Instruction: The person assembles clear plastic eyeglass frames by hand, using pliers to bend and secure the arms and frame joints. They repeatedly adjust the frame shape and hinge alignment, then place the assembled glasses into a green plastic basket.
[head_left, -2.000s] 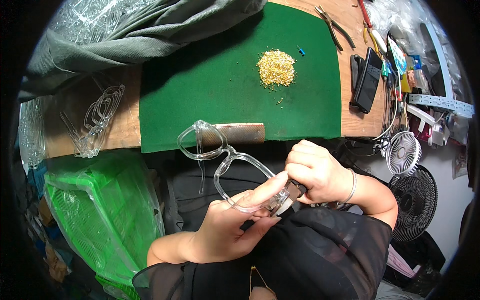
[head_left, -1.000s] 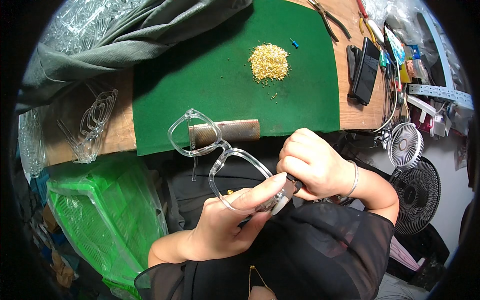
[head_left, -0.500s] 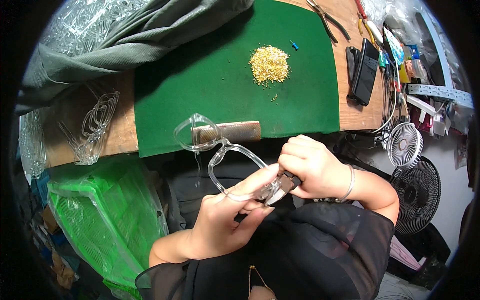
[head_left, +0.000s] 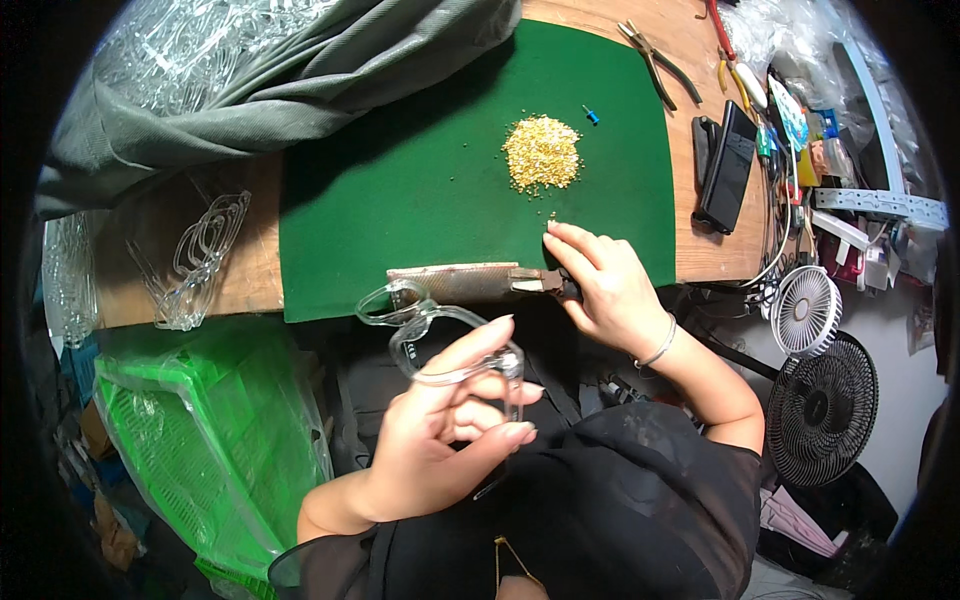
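Note:
My left hand [head_left: 428,445] grips a clear plastic eyeglass frame [head_left: 420,315] near one hinge, with the temple running down past the fingers. My right hand [head_left: 615,290] reaches over the front of the green mat [head_left: 390,190]. Pliers [head_left: 538,282] with metal jaws are held in its palm by the curled fingers. Its forefinger stretches to a few loose gold-coloured bits, and whether it pinches one is too small to tell. Beyond lies a heap of tiny gold-coloured metal pieces [head_left: 542,155]. A textured, brownish block [head_left: 450,282] sits at the mat's front edge, beside the plier jaws.
A blue push pin [head_left: 592,116], dark-handled pliers [head_left: 660,65] and a black phone [head_left: 728,175] lie to the right. More clear frames [head_left: 205,255] rest at left, below a grey cloth [head_left: 230,140]. A green crate [head_left: 210,440] stands lower left; fans [head_left: 820,405] stand at right.
My right hand has moved away from the glasses, up to the mat, taking the pliers along. My left hand has turned the frame and drawn it slightly lower, with its temple now pointing down.

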